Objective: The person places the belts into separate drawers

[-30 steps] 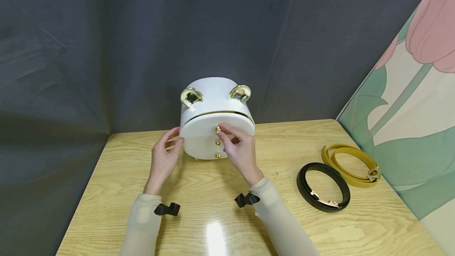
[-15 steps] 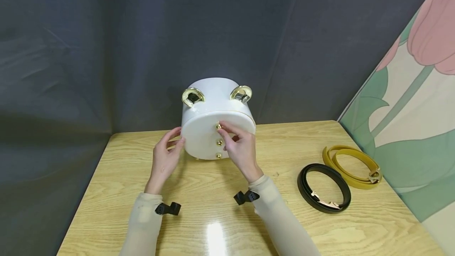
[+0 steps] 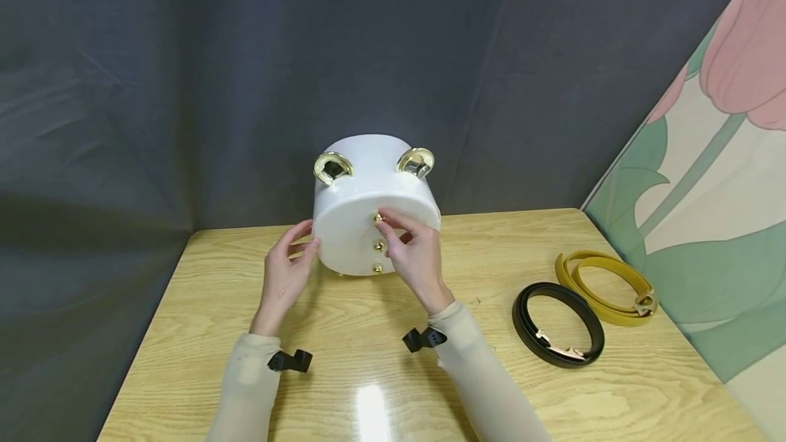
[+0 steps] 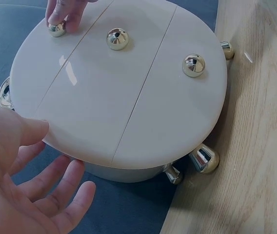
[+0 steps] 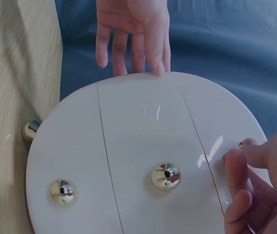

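A glossy white oval box [image 3: 370, 162] with three stacked drawers stands at the table's back, its front facing me. Gold ear-like rings sit on its top, and a round gold knob marks each drawer. My right hand [image 3: 419, 259] pinches the top drawer's knob [image 4: 57, 30] between thumb and fingers. That drawer looks flush with the body. My left hand [image 3: 285, 277] rests at the box's left edge, thumb [image 4: 33, 131] against the front rim, the other fingers loosely extended beside the wall. The middle knob [image 5: 166, 176] and bottom knob [image 5: 63, 192] are untouched.
To the right on the wooden table [image 3: 331, 360] lie a coiled black belt [image 3: 522, 322] and a coiled mustard belt [image 3: 614, 316]. A dark curtain [image 3: 368, 53] hangs right behind the box. Short gold feet [image 4: 205, 158] carry the box.
A dark gap along the top drawer's upper edge has closed as my right hand moved slightly forward on the knob. My left hand stays at the box's side.
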Available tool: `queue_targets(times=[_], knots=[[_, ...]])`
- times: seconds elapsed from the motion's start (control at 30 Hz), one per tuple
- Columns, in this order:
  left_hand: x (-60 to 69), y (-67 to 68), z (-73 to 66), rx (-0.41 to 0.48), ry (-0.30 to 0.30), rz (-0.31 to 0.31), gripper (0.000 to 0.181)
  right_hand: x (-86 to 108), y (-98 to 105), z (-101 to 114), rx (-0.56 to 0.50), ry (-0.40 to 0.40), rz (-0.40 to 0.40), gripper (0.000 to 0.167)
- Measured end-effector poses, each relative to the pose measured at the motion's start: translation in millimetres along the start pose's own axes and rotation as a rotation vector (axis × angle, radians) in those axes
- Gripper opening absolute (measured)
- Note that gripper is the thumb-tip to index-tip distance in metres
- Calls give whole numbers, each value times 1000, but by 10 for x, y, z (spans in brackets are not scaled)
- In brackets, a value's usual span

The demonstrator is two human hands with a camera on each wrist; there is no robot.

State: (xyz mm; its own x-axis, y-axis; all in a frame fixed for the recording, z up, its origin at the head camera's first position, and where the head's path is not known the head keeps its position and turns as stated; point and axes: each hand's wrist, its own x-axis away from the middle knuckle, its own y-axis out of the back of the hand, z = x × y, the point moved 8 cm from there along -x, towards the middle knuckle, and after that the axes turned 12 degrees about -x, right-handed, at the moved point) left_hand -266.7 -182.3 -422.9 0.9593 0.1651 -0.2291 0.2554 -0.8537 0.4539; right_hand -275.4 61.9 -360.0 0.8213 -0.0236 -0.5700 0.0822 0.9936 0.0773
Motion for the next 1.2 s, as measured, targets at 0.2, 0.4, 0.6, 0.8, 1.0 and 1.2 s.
queue_targets(times=[0.2,0.4,0.6,0.8,1.0,1.2], knots=[[11,-1,-14,-8,-5,-1,43,-4,2,-10,-16,9,21,21],[19,25,20,-42,13,-16,40,-5,-28,-45,-74,-11,78,23],[21,49,-9,-21,-1,-39,37,51,-8,-127,-150,-69,86,25],[45,77,7,-10,4,-71,36,103,8,-145,-140,-76,96,25],[57,46,15,4,8,-71,36,204,74,-208,-94,-103,86,23],[41,3,-36,-9,-2,-47,37,240,149,-243,-51,-93,74,22]])
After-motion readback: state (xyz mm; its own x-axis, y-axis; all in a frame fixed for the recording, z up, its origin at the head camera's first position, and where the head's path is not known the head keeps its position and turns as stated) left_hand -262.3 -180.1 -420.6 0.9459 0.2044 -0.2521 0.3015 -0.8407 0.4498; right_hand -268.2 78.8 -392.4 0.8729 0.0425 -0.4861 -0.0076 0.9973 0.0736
